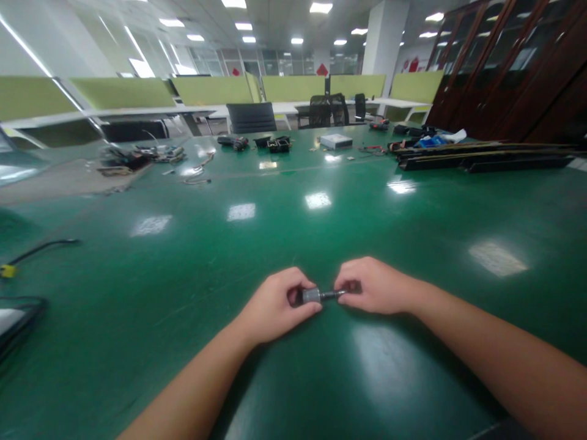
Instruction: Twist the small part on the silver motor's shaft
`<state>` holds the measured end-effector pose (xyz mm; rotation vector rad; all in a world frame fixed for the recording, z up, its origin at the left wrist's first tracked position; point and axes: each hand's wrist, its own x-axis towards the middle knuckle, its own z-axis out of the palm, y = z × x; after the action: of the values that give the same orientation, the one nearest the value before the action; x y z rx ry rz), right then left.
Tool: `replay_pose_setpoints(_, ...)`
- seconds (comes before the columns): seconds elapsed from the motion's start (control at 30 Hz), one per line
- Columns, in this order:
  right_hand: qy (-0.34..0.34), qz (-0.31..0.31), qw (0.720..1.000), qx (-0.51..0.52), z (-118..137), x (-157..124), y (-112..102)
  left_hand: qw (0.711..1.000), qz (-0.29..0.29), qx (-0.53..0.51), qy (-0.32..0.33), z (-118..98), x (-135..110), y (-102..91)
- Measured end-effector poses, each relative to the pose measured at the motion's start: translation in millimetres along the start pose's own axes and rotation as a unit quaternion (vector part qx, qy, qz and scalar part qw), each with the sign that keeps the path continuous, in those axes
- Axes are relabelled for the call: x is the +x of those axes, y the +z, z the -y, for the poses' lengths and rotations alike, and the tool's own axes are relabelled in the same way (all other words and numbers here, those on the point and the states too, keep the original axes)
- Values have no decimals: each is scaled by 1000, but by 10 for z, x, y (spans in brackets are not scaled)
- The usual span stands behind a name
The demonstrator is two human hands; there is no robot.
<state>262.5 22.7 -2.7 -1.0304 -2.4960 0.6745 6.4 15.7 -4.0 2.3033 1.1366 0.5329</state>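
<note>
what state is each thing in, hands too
small grey-and-black object, held between both hands
left hand, closed on its wider end
right hand, pinching its thin end
ceiling lights, lit
green table, glossy, showing reflections
black cable, bent, one end free
cabinet doors, seemingly shut

bright, cool light comes from rows of ceiling panels (320,8), throwing white glare patches across the glossy green tabletop (183,263). soft shadows lie beside the forearms (468,324). the small gray cylinder (312,296) looks slightly soft, the far clutter (279,145) is smeared, and the wooden cabinet (504,73) leans, stretched at the edge.
</note>
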Motion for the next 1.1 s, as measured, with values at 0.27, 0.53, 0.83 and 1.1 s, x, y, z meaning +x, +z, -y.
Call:
replay_pose_setpoints(0.27, 17, 31, 999, -17, -58, -34, -111, 1000, -1, 0, -10, 13, -10, 9)
replay_pose_setpoints(0.53, 56, 51, 997, 13, -194, -56, -229, 1000, -3, -4, -12, 6, -4, 10)
replay_pose_setpoints(0.83, 42, 55, 997, 44, -141, -31, -165, 1000, 0, -9, -4, 21, -2, 9)
replay_pose_setpoints(1.1, -1, -14, 999, 48, 28, 100, 129, 1000, -8, 4, 3, -17, 27, 46)
